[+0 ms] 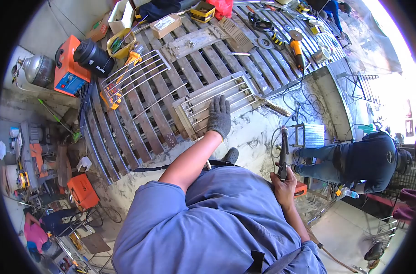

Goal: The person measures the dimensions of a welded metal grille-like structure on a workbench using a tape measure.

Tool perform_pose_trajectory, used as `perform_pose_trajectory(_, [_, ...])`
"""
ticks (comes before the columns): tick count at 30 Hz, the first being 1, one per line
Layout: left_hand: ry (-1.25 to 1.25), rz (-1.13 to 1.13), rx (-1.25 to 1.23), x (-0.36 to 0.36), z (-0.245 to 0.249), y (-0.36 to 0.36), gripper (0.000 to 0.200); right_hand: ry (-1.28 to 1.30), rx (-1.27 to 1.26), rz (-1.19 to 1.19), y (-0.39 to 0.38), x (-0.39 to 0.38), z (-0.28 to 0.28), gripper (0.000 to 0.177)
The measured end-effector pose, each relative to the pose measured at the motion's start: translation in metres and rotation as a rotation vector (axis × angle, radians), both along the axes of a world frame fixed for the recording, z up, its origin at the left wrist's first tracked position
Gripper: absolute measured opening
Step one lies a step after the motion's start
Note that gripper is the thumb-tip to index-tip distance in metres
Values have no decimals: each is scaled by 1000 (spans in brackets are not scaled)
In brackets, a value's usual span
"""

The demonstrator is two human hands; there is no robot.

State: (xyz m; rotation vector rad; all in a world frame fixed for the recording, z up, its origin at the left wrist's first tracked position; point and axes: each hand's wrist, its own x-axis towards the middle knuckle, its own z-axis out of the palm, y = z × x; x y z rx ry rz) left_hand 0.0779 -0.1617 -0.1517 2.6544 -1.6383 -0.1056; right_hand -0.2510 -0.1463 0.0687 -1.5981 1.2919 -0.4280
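My left hand, in a grey knit glove, lies flat with fingers stretched out over a rectangular metal frame with thin bars. The frame rests at the near edge of a slatted metal table. Low at my right side, my bare right hand is wrapped round the handle of a welding torch. Its nozzle points forward, away from my body, and it is apart from the frame. A second barred grille lies farther left on the slats.
An orange welding machine and a black jug stand at the left. An orange angle grinder sits at the table's right, its cord hanging down. To my right a person bends over; another person is at lower left.
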Motion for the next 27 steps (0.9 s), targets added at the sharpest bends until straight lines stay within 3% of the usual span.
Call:
perform_pose_trajectory(14, [-111, 38, 122, -19, -17, 17, 68, -37, -4, 51, -22, -5, -12, 35])
perform_pose_trajectory(23, [-107, 69, 271, -25, 8, 5, 71, -69, -8, 64, -27, -7, -18, 37])
perform_pose_trajectory(26, [-247, -25, 105, -22, -5, 17, 82, -25, -26, 72, -28, -8, -15, 36])
perform_pose_trajectory(27, [-126, -5, 54, -21, 4, 20, 86, -12, -23, 76, -28, -7, -13, 36])
